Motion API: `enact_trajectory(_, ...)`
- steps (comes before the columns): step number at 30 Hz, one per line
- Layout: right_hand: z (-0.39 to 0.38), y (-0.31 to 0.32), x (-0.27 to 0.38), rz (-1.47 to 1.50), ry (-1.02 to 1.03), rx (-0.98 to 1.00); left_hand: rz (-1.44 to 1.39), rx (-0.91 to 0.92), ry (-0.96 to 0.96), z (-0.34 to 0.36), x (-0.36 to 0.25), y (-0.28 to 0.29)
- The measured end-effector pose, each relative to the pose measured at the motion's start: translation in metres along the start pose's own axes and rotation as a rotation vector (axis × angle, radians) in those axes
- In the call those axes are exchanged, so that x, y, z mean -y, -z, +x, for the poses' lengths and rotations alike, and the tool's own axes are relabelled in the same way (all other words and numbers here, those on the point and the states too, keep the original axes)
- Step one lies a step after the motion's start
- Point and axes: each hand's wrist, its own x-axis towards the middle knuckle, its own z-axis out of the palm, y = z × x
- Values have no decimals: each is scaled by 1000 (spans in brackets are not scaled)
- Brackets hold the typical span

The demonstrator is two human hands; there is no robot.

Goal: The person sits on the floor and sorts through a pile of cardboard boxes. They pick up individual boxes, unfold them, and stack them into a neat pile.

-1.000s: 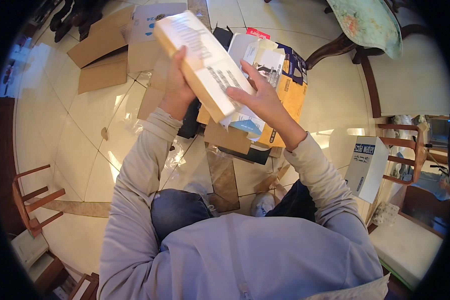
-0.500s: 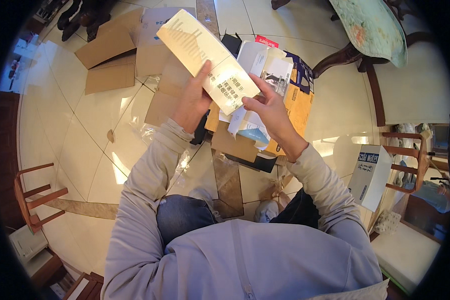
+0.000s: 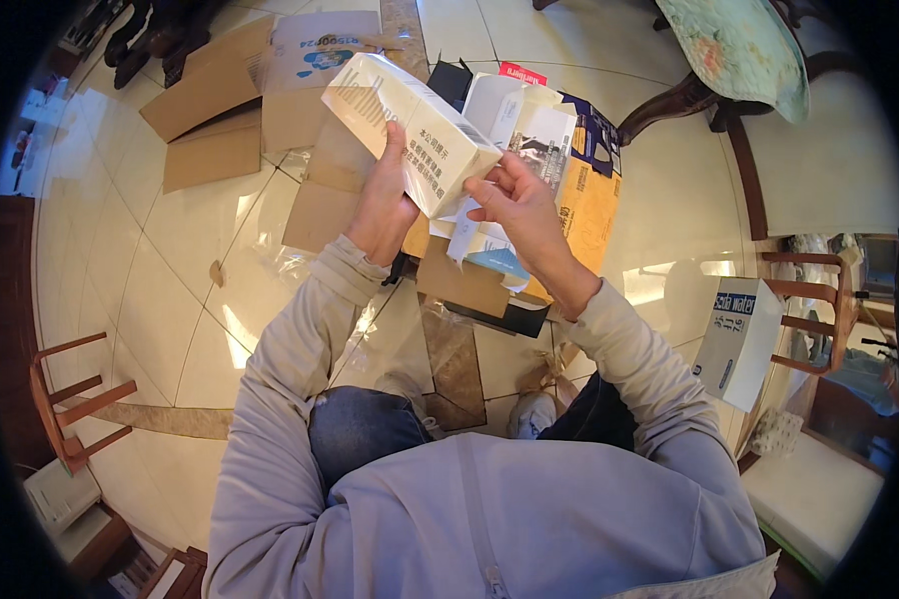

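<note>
A long cream-white cigarette carton (image 3: 410,130) in shiny clear film is held up above a pile of flattened boxes, tilted with its far end to the left. My left hand (image 3: 385,205) is closed around its left side, thumb lying on the printed top face and fingers hidden underneath. My right hand (image 3: 522,210) is closed at the carton's near right end, thumb and curled fingertips gripping by the edge. Whether loose film lies between those fingertips is too small to tell.
Below lie a yellow-orange flattened box (image 3: 586,215), brown cardboard (image 3: 459,278) and a red packet (image 3: 522,75). Opened cardboard boxes (image 3: 213,150) spread at the far left. A soda water box (image 3: 737,344) stands right, beside a wooden stool (image 3: 819,314). Another stool (image 3: 80,399) stands left.
The carton has turned so its near end face shows, and dropped slightly. My right thumb has come off the top face, and the fingers have curled in at the end.
</note>
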Motion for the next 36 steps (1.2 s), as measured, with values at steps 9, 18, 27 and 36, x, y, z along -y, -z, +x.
enact_trajectory(9,-1,-7,-9,-230,139,-132,96,56,-45,-10,-4,-6)
enact_trajectory(18,0,-5,-8,-241,188,-119,132,29,-93,-7,-11,-3)
enact_trajectory(27,5,2,-21,-241,76,19,301,15,-381,-16,-31,-7)
enact_trajectory(36,4,29,-2,-368,67,167,865,-215,-598,-5,-155,34)
